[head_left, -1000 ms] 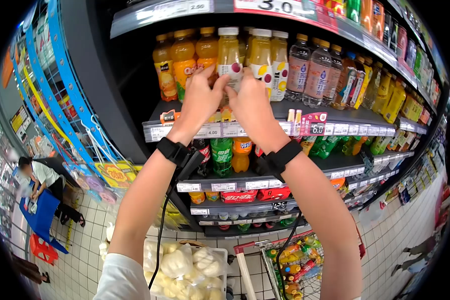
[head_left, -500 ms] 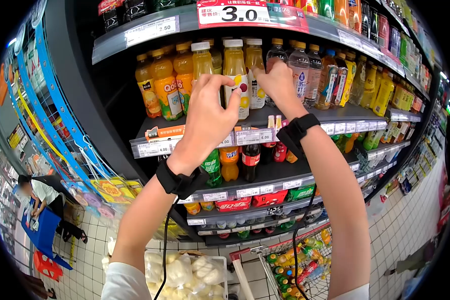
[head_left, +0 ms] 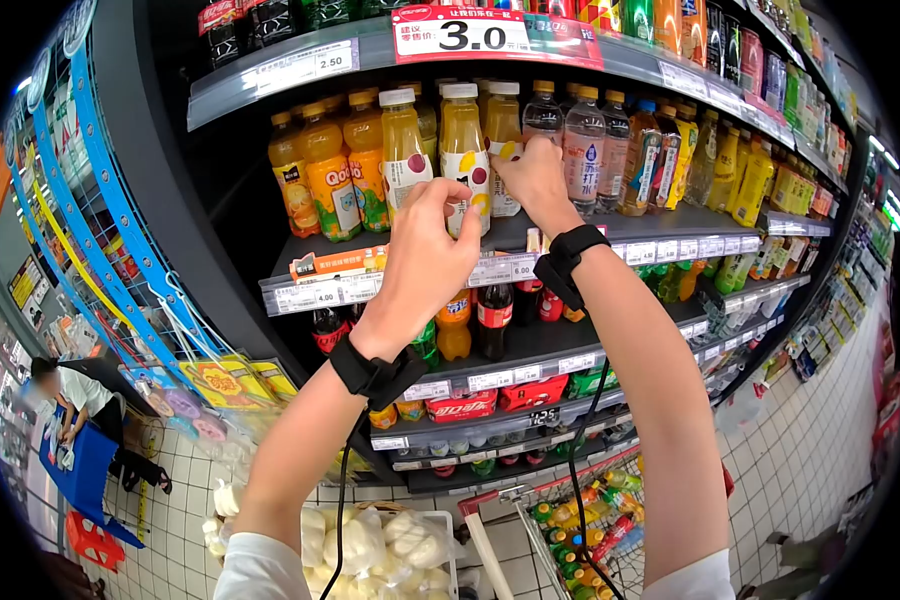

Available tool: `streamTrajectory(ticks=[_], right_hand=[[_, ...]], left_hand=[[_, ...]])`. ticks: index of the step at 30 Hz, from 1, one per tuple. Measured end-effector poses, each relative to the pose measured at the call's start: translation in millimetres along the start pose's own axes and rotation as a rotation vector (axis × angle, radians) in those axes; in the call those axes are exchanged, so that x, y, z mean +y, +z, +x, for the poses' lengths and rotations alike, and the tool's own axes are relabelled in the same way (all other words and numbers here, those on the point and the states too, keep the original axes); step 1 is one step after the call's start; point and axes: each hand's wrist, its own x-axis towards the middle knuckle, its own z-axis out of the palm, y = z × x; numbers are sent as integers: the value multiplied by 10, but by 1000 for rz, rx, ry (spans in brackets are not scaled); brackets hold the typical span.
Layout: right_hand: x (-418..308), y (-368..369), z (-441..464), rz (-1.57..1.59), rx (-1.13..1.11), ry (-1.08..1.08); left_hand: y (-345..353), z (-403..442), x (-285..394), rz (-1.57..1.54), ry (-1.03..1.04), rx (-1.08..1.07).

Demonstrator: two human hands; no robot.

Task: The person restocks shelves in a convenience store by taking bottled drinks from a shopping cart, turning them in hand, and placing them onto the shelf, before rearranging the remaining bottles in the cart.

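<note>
My left hand [head_left: 420, 265] is held up in front of a shelf, thumb and curved fingers apart, with nothing visibly in it. Its fingertips overlap the lower parts of a white-capped juice bottle [head_left: 405, 150] and another white-capped juice bottle [head_left: 461, 140]; contact is unclear. My right hand [head_left: 538, 188] reaches to a third white-capped juice bottle [head_left: 503, 125], its thumb across the label. The other fingers curl at that bottle's right side and are partly hidden, so a grip cannot be made out. Both wrists wear black straps with cables.
Orange juice bottles [head_left: 330, 180] stand left, and clear water bottles [head_left: 583, 150] right, on the same shelf [head_left: 530, 235]. Below are a cart holding bottles [head_left: 610, 515] and a crate of bagged pale items [head_left: 370, 545]. A person [head_left: 85, 400] bends over a blue table.
My left hand has shifted lower relative to the juice bottles, uncovering more of the left one's label. My right hand has moved slightly down, and its thumb now shows. The view has shifted slightly.
</note>
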Motion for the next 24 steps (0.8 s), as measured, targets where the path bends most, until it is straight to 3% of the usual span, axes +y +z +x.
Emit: streamTrajectory(ticks=[10,14,19,24], right_hand=[[81,-248,-472,241,94,-98],[166,-381,-664,300,81,-221],[118,-686,-777,304,133,-237],[171,-1140,-723,205,182,-236]], left_hand=[[477,-52,-4,-163,-216,-108],[691,-84,26,-172,-51,11],[843,-6,219,-189,-34,92],[1072,87,554,-407,-67,70]])
